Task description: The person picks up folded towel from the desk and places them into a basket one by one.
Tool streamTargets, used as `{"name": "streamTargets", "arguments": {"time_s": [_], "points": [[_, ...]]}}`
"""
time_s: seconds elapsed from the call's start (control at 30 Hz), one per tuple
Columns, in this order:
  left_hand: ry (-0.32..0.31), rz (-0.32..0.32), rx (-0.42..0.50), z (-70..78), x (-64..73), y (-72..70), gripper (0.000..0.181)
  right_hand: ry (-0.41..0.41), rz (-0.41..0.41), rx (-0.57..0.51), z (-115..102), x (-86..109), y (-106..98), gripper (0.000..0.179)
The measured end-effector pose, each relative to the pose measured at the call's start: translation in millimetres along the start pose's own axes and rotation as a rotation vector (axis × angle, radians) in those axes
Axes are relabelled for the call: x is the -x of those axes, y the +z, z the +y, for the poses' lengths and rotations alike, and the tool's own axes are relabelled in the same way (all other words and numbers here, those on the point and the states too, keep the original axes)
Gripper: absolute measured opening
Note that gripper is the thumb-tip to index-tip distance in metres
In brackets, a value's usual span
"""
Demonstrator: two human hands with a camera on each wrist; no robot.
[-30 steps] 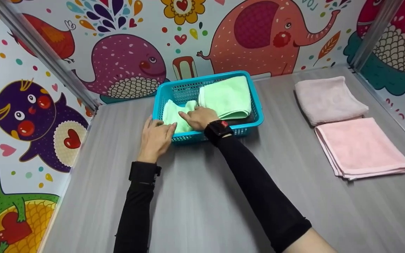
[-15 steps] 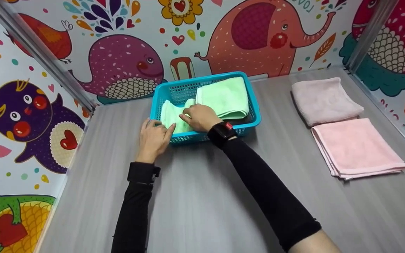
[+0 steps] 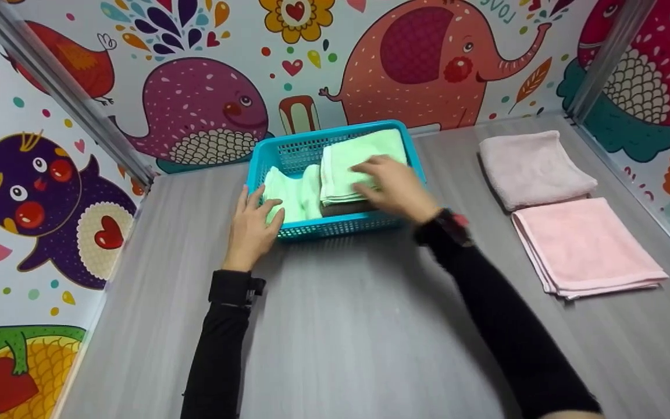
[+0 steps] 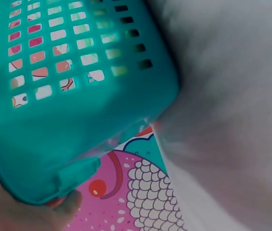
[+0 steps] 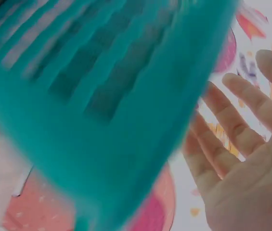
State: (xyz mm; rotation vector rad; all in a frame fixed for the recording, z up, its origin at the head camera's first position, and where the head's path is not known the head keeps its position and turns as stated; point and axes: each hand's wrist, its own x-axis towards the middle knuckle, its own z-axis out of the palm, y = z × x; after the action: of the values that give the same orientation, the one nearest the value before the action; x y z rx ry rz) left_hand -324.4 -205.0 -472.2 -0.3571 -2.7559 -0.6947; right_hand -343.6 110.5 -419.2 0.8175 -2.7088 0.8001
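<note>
Head view first: the teal basket (image 3: 312, 226) sits on the grey table (image 3: 323, 326) near the middle of the shot. Going by the basket as the clock, the left hand (image 3: 252, 226) is at 8, fingers loose and spread over the corner, gripping nothing as far as I can see. My guess is it's there to steady the basket.

The small green cloth (image 3: 284, 201) is bunched at 9, while the folded green cloth (image 3: 341, 169) lies flat toward 2 on top of something dark brown (image 3: 346, 208), probably folded so it stacks neatly. The right hand (image 3: 396, 189) is over that one from 4 o'clock, fingers bent a little and holding nothing; can't tell if they touch. The greyish-pink cloth (image 3: 535, 169) at 3 and pink cloth (image 3: 591, 250) at 4 lie well apart from the basket, likely just out of the arms' way.

Left wrist view: basket fills 9 to 12, one fingertip tucked by its corner at 7.

Right wrist view: blurry basket toward 10, palm at 4, fingers fanned out, clearly empty.
</note>
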Motion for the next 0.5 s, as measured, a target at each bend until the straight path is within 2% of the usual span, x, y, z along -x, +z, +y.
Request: {"name": "streamTargets", "arguments": {"time_s": [0.13,0.33,0.43,0.5], "points": [[-0.021,-0.014,0.0,0.2,0.7,-0.4,0.04,0.051,0.088,-0.116,35,36.7,-30,0.038],[-0.027,-0.025,-0.006,-0.6,-0.9,-0.1,0.045,0.174,0.162,0.031,92,94.6,-67,0.039],[-0.035,-0.032,-0.001,-1.3,-1.4,-0.1,0.049,0.247,0.16,0.054,122,123.8,-87,0.041],[-0.044,-0.03,0.008,-1.3,-1.7,-0.6,0.054,0.337,0.137,0.07,142,141.1,-103,0.045]]}}
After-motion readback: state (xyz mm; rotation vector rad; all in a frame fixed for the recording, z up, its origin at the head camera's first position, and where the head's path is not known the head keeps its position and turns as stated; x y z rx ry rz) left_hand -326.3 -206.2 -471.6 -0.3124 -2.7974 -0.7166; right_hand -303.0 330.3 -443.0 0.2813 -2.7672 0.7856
